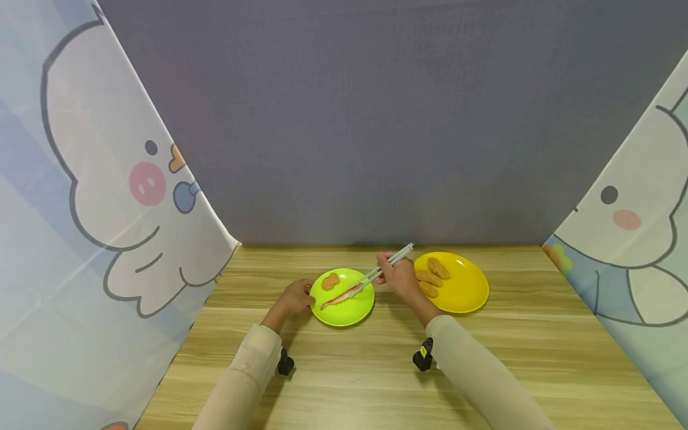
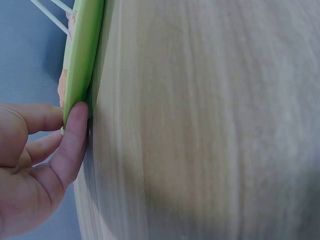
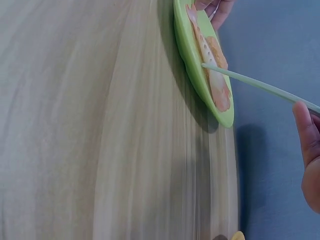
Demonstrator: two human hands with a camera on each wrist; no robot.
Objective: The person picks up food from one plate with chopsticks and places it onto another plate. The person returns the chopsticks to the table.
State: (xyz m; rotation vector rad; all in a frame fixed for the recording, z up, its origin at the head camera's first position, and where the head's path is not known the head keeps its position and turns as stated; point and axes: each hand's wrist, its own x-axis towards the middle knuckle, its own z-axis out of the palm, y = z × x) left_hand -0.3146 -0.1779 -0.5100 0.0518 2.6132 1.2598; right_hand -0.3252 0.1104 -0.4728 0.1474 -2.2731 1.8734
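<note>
On the wooden table lies a lime-green plate [image 1: 345, 318] carrying a long orange-and-white shrimp [image 1: 334, 300] and a small brown nugget [image 1: 330, 282]. My left hand [image 1: 296, 297] pinches this plate's left rim between thumb and fingers, as the left wrist view also shows at the plate's edge [image 2: 86, 55]. In my right hand [image 1: 400, 277] I hold a pair of pale chopsticks [image 1: 400, 255], slanting down to the left. Their tips meet the shrimp; in the right wrist view one chopstick [image 3: 255, 83] crosses the shrimp's body [image 3: 218, 85], which lies along the plate.
To the right, a yellow plate [image 1: 466, 292] holds several breaded pieces [image 1: 439, 268] on its left side, partly behind my right wrist. A grey wall [image 1: 376, 149] closes off the table's far edge. Printed cartoon curtains [image 1: 102, 179] hang at both sides.
</note>
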